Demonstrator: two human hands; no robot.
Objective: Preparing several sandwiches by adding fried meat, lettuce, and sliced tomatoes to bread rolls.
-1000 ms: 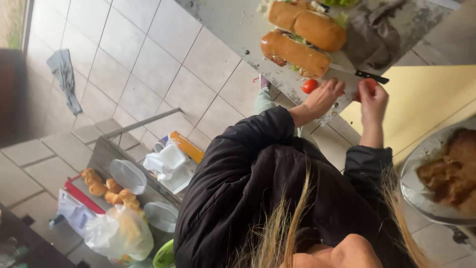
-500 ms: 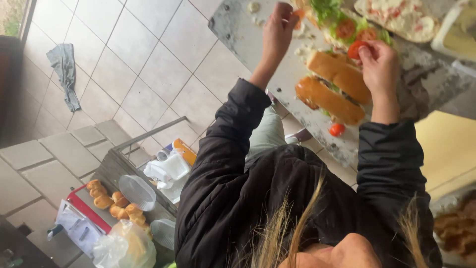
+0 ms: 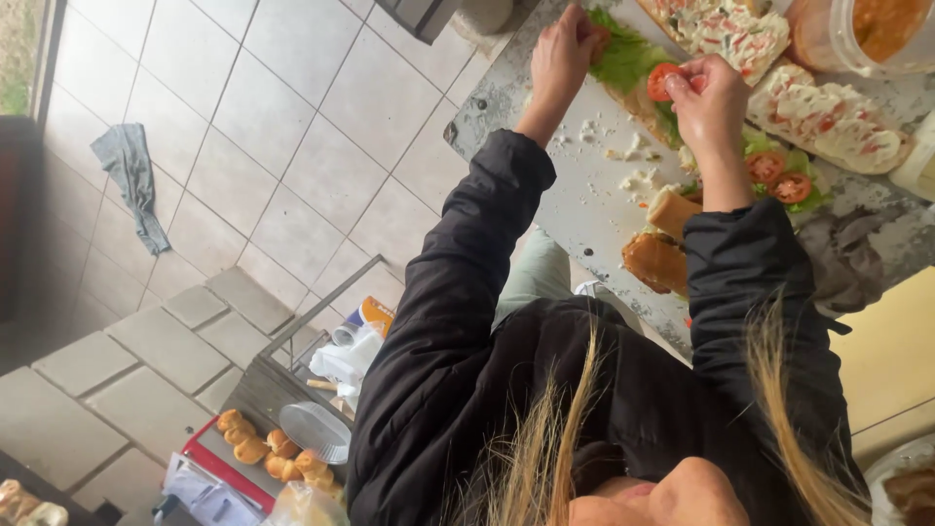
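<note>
My right hand (image 3: pixel 706 93) pinches a red tomato slice (image 3: pixel 662 80) just above an open bread half covered with green lettuce (image 3: pixel 623 58). My left hand (image 3: pixel 565 49) rests its fingers on the far end of that same lettuce. Both arms are in black jacket sleeves. To the right lie two more tomato slices (image 3: pixel 779 175) on lettuce, and open bread halves with white spread (image 3: pixel 828 117). Closed golden rolls (image 3: pixel 662 244) lie on the pale board (image 3: pixel 575 195) near my right forearm.
A clear tub of orange sauce (image 3: pixel 877 24) stands at the top right. A grey cloth (image 3: pixel 131 180) lies on the tiled floor. Low down on the left are small rolls (image 3: pixel 263 448) on a red tray, a plastic lid (image 3: pixel 321 429) and white bags (image 3: pixel 351 360).
Both hands have moved away from the closed rolls to the lettuce-covered bread. My right hand carries a tomato slice that it took from the board.
</note>
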